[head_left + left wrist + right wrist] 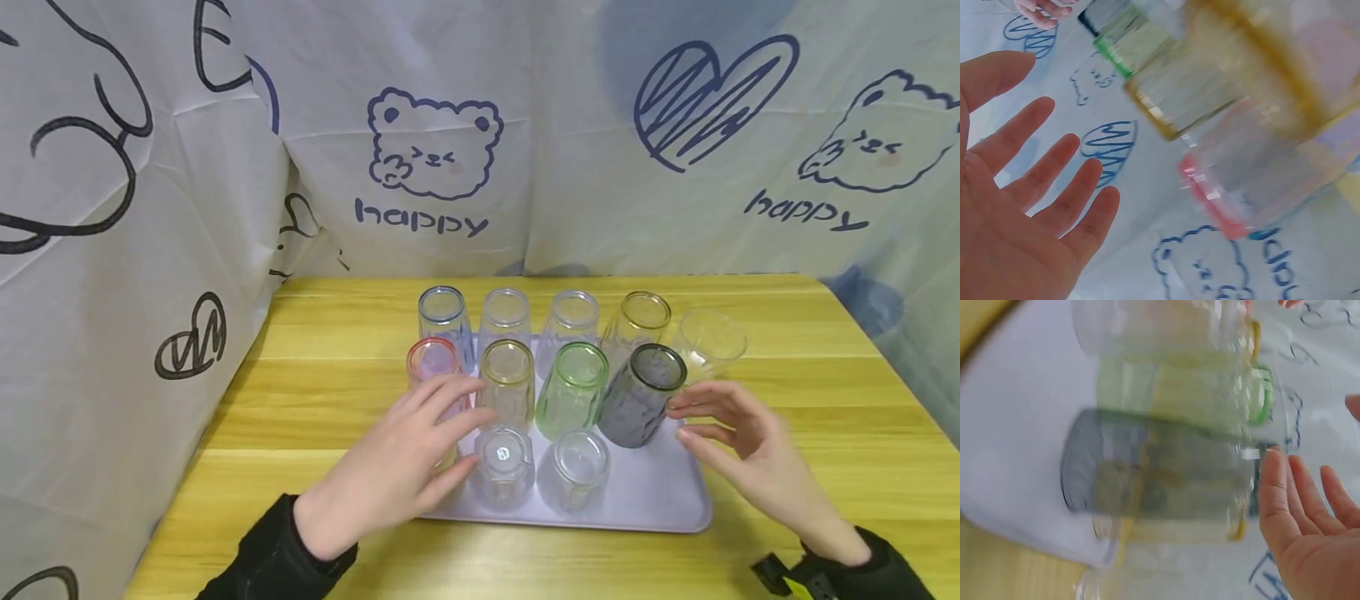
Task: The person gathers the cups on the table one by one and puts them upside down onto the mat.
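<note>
Clear and tinted drinking glasses stand in rows on a pale lilac tray. My left hand hovers at the front left, fingers spread, in front of the red-rimmed glass and beside a short clear glass. It partly hides a yellowish glass, blurred in the left wrist view. My right hand, fingers loosely bent, is beside the dark grey glass; whether its fingertips touch it I cannot tell. Next to that glass stand a green glass and a yellow-rimmed glass.
Along the back are a blue-rimmed glass, two clear ones and an amber-rimmed glass. A clear glass stands at the back right. Another short clear glass is at the front. Beneath is a wooden table, with printed cloth behind.
</note>
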`<state>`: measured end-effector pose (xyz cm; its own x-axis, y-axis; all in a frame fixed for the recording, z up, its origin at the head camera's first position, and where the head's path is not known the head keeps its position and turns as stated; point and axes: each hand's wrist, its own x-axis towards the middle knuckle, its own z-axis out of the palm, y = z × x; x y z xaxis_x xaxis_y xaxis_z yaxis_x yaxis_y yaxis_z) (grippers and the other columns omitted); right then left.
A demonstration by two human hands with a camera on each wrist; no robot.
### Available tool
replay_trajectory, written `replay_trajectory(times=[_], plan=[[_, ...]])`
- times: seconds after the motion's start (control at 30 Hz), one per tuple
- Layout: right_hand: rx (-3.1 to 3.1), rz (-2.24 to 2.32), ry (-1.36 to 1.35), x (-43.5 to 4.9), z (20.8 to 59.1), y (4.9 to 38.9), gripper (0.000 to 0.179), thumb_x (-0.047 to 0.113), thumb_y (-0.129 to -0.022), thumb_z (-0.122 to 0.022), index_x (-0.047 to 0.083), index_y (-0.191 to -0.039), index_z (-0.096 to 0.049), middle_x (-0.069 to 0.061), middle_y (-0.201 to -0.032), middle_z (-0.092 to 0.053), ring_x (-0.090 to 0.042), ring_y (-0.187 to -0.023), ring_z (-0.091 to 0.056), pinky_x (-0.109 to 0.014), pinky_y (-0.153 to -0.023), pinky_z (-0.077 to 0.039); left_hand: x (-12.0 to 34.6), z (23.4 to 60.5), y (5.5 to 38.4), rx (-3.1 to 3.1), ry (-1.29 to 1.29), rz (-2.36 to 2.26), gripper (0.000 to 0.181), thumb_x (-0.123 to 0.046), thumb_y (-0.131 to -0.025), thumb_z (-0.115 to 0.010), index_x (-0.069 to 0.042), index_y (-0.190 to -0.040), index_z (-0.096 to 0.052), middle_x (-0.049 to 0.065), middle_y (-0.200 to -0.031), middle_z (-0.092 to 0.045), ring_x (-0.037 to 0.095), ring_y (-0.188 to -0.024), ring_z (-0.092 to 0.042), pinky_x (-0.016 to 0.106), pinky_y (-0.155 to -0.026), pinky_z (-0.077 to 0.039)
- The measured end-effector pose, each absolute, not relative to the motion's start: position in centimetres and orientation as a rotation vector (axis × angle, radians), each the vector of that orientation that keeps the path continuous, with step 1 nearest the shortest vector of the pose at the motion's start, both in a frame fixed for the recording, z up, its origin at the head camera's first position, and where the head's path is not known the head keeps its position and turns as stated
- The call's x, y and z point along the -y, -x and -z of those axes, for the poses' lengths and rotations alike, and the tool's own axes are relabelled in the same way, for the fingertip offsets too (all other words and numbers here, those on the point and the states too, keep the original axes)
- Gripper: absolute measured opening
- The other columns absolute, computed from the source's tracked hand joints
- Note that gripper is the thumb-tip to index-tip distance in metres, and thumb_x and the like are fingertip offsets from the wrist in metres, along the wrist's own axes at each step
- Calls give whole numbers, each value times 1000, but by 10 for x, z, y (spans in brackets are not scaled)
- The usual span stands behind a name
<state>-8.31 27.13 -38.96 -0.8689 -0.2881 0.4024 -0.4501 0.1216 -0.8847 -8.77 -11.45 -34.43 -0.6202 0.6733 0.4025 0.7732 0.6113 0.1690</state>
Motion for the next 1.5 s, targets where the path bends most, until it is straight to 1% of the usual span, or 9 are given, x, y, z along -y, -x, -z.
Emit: replay_trajectory(times=[0.17,0.37,0.5,0.6,0.77,0.83,0.97,1.17,1.5], plan=[[2014,-1990,-651,-294,380,96,40,-24,-90,-51,-15,-129,-49,-5,-121,-68,-12,-109,-69,-20,-89,-58,95,321,106,2463,1257,444,40,-24,-88,-77,-17,-126,-66,7,-141,-57,24,-132,-55,41,-110,-49],[1910,-1993,-396,-319,391,119,46,-13,-95,-56,-5,-139,-46,-7,-128,-62,-13,-118,-64,-20,-100,-53,60,301,125,2415,1367,335,40,-27,-91,-73,-18,-130,-64,6,-144,-56,25,-131,-55,39,-110,-49],[1924,-1928,-266,-347,425,147,63,-6,-94,-63,5,-149,-36,-3,-139,-53,-13,-131,-52,-18,-107,-47,34,291,137,2432,1432,267,42,-30,-95,-68,-19,-135,-61,6,-146,-54,24,-134,-53,38,-111,-49],[2090,-1805,-97,-352,435,158,75,2,-94,-67,17,-155,-26,2,-147,-41,-14,-143,-37,-19,-117,-37,17,286,147,2479,1456,230,43,-32,-97,-65,-21,-138,-58,5,-148,-53,23,-136,-51,37,-113,-48],[2402,-1576,167,-337,422,162,88,22,-95,-69,24,-159,-9,-16,-162,-19,-29,-154,-17,-38,-130,-20,-9,284,165,2616,1437,175,47,-38,-100,-60,-23,-144,-54,3,-153,-49,23,-141,-47,38,-119,-40],[2459,-1545,195,-333,421,165,94,26,-94,-70,22,-160,-3,-24,-164,-10,-37,-155,-12,-48,-130,-16,-18,286,170,2659,1423,147,49,-40,-101,-57,-23,-147,-51,3,-154,-47,23,-143,-46,38,-120,-39],[2512,-1547,201,-328,422,171,104,29,-91,-74,18,-160,3,-28,-163,-7,-46,-153,-9,-61,-127,-12,-30,291,177,2721,1399,109,52,-45,-102,-54,-25,-149,-48,1,-156,-45,23,-144,-44,40,-118,-41],[2563,-1503,216,-326,426,179,111,30,-87,-79,14,-160,4,-28,-164,-9,-48,-151,-14,-67,-121,-22,-45,298,182,2779,1378,48,53,-50,-102,-51,-28,-149,-47,-1,-157,-43,22,-145,-42,42,-115,-44],[2621,-1372,177,-321,427,188,106,31,-86,-79,2,-159,-8,-35,-159,-22,-56,-142,-29,-71,-107,-37,-65,313,183,2857,1387,-52,56,-55,-103,-44,-31,-153,-40,-4,-156,-43,20,-144,-44,42,-118,-42]])
